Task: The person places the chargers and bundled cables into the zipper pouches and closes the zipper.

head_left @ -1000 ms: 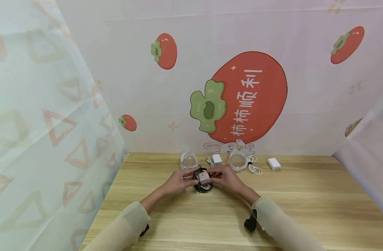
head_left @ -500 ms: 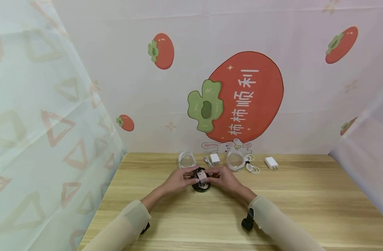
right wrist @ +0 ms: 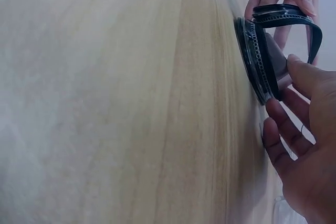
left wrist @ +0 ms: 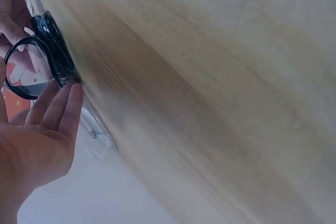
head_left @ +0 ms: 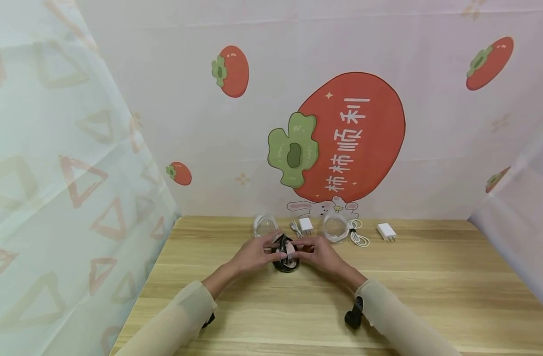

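A small round clear zip case (head_left: 278, 265) with a black zip rim sits on the table before me, its flap raised and bent into a loop. My left hand (head_left: 252, 255) pinches that flap (right wrist: 283, 14) between thumb and fingers. From the other side my right hand (head_left: 323, 255) pinches a pale plug charger (head_left: 291, 249) inside the case, thumb on its near face. In the right wrist view the charger (right wrist: 276, 59) shows grey behind the black zip tape. The flap's black edge covers part of the charger in the head view.
Along the back of the wooden table (head_left: 387, 287) lie two clear round cases, one at left (head_left: 256, 228) and one in the middle (head_left: 325, 228). Among them are a white charger (head_left: 306, 225), a short white cable (head_left: 295, 228), a tied white cable (head_left: 359, 237) and another white charger (head_left: 386, 231).
My left hand has lifted the case's flap up and toward the right, so its black edge now crosses the charger. The right hand stays at the charger.
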The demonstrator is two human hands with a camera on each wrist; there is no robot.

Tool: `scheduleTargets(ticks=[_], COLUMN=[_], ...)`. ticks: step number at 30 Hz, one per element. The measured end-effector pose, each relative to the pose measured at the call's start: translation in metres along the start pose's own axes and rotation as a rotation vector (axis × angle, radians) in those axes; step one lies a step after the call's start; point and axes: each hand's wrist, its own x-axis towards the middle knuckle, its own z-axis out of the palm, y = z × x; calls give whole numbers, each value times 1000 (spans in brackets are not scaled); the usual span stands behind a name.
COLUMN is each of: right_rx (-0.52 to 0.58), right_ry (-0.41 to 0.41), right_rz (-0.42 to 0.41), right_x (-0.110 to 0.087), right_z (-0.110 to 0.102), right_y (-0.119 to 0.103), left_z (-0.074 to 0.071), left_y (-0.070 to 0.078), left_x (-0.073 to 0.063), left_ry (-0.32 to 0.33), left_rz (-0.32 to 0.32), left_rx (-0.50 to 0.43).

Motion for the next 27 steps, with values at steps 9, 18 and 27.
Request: scheduleTargets(ticks=[9, 18, 27], right_rx=[-4, 41, -25], right_ry=[24, 65, 85], right_rz=[38, 122, 173], right_x=[-3, -5, -4], right_z=[-5, -8, -3], right_y=[-6, -6, -18], left_z=[-1, 0, 3], left_y=[2, 8, 8], left_x=[2, 3, 8], left_ry=[6, 55, 51], left_rz=[13, 119, 156], left_rx=[64, 272, 327])
